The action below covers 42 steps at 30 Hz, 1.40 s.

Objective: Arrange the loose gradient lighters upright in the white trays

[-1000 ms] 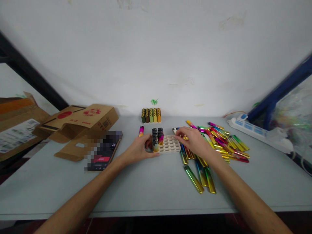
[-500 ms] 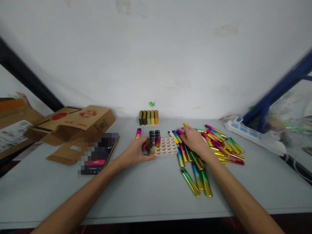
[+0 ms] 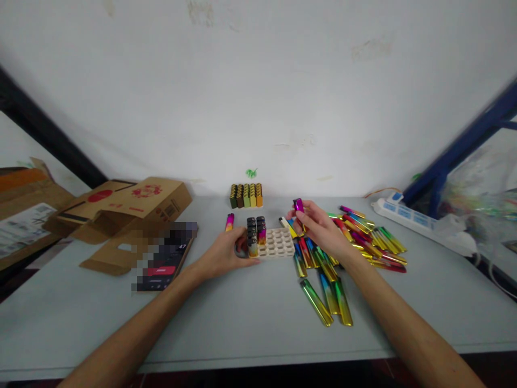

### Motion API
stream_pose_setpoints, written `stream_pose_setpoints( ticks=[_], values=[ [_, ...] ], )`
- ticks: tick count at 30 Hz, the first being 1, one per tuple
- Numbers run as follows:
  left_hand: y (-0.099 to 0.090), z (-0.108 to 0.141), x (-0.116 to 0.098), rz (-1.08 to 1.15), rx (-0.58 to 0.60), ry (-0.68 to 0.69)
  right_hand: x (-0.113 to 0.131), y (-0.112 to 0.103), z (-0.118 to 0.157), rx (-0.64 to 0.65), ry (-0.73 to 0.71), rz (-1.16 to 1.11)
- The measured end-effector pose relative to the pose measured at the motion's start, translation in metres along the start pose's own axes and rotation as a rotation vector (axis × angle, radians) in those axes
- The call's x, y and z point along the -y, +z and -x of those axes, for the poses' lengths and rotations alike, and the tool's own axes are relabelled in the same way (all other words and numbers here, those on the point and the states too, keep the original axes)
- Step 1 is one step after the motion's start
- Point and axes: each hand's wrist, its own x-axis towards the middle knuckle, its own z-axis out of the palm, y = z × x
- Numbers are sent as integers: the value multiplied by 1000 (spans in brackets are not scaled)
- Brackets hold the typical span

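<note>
The left hand point(image 3: 226, 249), thumb in front, is clamped on the left end of the white holed tray point(image 3: 278, 243). Just beyond the tray's right end, the right hand point(image 3: 319, 223) pinches a purple lighter point(image 3: 298, 205), nearly upright. Black-topped lighters point(image 3: 252, 237) stand in the tray's left side; loose metallic lighters point(image 3: 316, 302) crowd its right. Behind it stands a filled lighter rack point(image 3: 246, 196); left lie a smartphone point(image 3: 163, 267) and cardboard box point(image 3: 165, 195).

White holed tray point(image 3: 278, 242) lay flat; black-topped lighters point(image 3: 252, 237) stood upright in two rows at its left end. Purple lighter point(image 3: 298, 205) was held raised, near-upright. Metallic multicoloured lighters point(image 3: 325, 264) lay strewn right.
</note>
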Motion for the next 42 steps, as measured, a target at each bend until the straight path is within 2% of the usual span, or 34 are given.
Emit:
stream_pose_setpoints(
  ticks=[3, 7, 12, 18, 35, 42],
  values=[
    [0, 0, -1, 5, -5, -3, 4, 12, 4, -7, 39, -33],
    [0, 0, 0, -4, 5, -15, 5, 22, 9, -117, -14, 155],
    [1, 0, 2, -8, 9, -2, 0, 24, 13, -210, -123, 407],
    [1, 0, 2, -17, 9, -12, -6, 23, 13, -270, -164, 495],
    [1, 0, 0, -5, 1, 2, -4, 25, 13, -240, -141, 534],
    [0, 0, -1, -16, -13, 25, -3, 30, 15, -98, -126, 393]
  ],
)
